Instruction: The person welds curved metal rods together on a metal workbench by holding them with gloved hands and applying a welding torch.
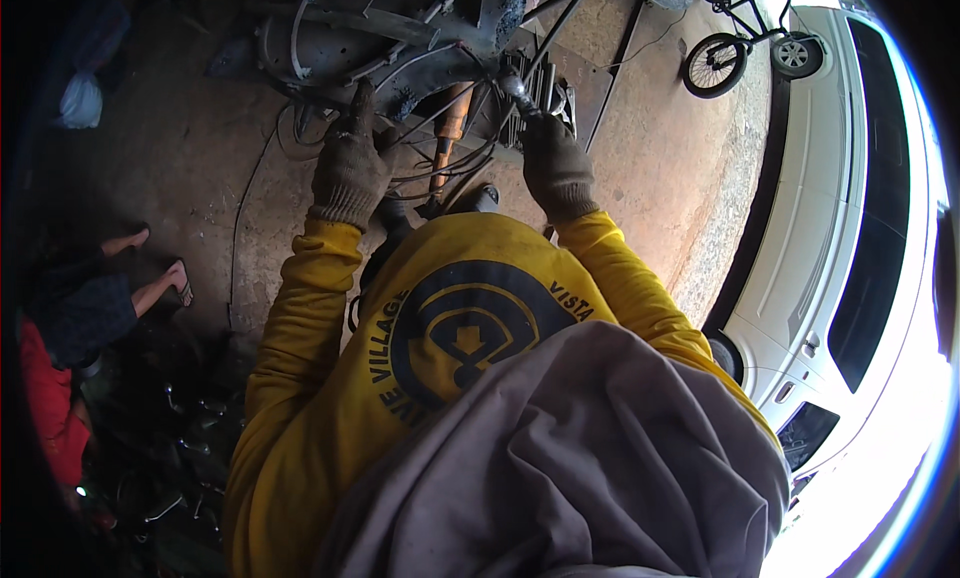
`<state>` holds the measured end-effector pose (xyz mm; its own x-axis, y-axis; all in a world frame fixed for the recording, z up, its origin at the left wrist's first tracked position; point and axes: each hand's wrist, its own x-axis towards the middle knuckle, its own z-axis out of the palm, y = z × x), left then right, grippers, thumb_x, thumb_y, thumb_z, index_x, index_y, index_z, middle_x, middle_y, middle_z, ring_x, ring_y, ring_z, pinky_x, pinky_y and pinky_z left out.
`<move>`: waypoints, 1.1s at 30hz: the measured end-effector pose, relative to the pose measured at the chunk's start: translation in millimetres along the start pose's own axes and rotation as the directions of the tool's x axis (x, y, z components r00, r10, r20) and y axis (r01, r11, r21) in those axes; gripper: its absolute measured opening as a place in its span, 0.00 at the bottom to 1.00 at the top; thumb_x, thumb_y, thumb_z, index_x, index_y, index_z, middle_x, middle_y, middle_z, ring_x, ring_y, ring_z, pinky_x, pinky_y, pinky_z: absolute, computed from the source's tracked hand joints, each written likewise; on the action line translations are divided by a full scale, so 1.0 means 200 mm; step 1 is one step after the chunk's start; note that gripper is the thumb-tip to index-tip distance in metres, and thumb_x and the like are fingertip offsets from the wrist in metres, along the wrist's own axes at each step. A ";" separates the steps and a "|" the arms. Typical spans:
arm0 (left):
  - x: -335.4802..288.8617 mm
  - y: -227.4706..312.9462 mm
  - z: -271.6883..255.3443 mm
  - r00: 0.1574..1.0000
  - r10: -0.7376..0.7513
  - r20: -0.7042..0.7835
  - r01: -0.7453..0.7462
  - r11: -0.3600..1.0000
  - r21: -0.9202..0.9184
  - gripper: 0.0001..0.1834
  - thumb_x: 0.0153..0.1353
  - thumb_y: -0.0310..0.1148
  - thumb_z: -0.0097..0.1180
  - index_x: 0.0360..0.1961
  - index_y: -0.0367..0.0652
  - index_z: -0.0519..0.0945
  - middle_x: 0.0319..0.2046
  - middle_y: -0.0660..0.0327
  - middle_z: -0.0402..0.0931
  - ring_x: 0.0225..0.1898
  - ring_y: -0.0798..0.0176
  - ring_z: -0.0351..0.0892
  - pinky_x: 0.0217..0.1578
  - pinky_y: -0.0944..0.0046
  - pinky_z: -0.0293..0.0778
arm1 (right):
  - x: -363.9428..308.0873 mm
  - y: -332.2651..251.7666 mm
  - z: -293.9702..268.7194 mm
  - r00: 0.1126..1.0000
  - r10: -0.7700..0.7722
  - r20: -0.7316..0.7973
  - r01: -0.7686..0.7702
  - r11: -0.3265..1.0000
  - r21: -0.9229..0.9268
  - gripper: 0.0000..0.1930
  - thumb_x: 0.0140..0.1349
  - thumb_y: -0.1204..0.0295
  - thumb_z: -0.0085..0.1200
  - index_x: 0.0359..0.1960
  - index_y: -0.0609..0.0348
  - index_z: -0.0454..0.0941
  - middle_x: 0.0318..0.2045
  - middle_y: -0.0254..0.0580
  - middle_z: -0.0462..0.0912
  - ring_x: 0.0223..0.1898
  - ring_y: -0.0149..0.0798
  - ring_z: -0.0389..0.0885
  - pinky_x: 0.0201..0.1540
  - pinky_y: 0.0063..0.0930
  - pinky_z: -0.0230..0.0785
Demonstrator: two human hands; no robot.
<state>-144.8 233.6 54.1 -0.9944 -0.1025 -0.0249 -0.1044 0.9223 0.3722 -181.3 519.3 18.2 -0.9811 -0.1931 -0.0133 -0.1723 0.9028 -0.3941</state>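
My left hand [350, 170], in a brown knit glove, reaches up to the lower edge of a dark metal frame [350, 40]. One finger is stretched out against the frame and the thumb stands apart; I see nothing held in it. My right hand [556, 166], gloved alike, is closed around a tool with a rounded shiny metal head [512, 84]. Its handle is hidden in the glove, and its exact kind is unclear. Between my hands, an orange cylinder-like post [451, 126] stands under the frame. Several loose dark cables [465, 168] loop around it.
A white van [800, 218] stands at the right, with a bicycle [716, 64] behind it. Another person's bare feet [178, 281] rest on the floor at left. Metal parts [190, 443] lie in the dark lower left; a white bag [80, 103] sits far left.
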 end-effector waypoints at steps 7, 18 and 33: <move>-0.01 -0.06 0.06 0.992 0.065 -0.110 -0.071 0.996 -0.050 0.45 0.63 0.47 0.58 0.76 0.48 0.51 0.43 0.47 0.78 0.42 0.48 0.82 0.41 0.56 0.81 | -0.02 -0.08 -0.06 1.000 -0.026 0.012 0.025 0.999 0.030 0.10 0.67 0.65 0.51 0.44 0.57 0.75 0.38 0.53 0.79 0.39 0.61 0.80 0.39 0.52 0.72; 0.00 -0.04 0.05 1.000 -0.006 0.023 0.006 0.999 0.034 0.46 0.63 0.49 0.59 0.76 0.48 0.50 0.50 0.45 0.79 0.41 0.48 0.84 0.39 0.57 0.81 | -0.01 -0.05 -0.05 0.998 -0.032 -0.051 0.038 0.993 0.115 0.12 0.69 0.59 0.51 0.46 0.52 0.75 0.37 0.54 0.83 0.40 0.62 0.82 0.39 0.54 0.72; -0.02 -0.03 0.03 0.998 -0.024 0.059 0.033 0.987 -0.155 0.49 0.60 0.42 0.65 0.76 0.47 0.49 0.63 0.45 0.70 0.60 0.46 0.75 0.56 0.56 0.76 | 0.01 -0.10 -0.11 0.989 -0.144 0.023 0.143 0.988 0.065 0.12 0.70 0.62 0.48 0.48 0.53 0.74 0.38 0.51 0.82 0.40 0.58 0.82 0.40 0.49 0.74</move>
<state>-141.1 230.5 46.6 -0.9908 -0.1029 -0.0883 -0.1337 0.8496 0.5102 -182.5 509.5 47.0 -0.9436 -0.3303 0.0224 -0.3045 0.8391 -0.4507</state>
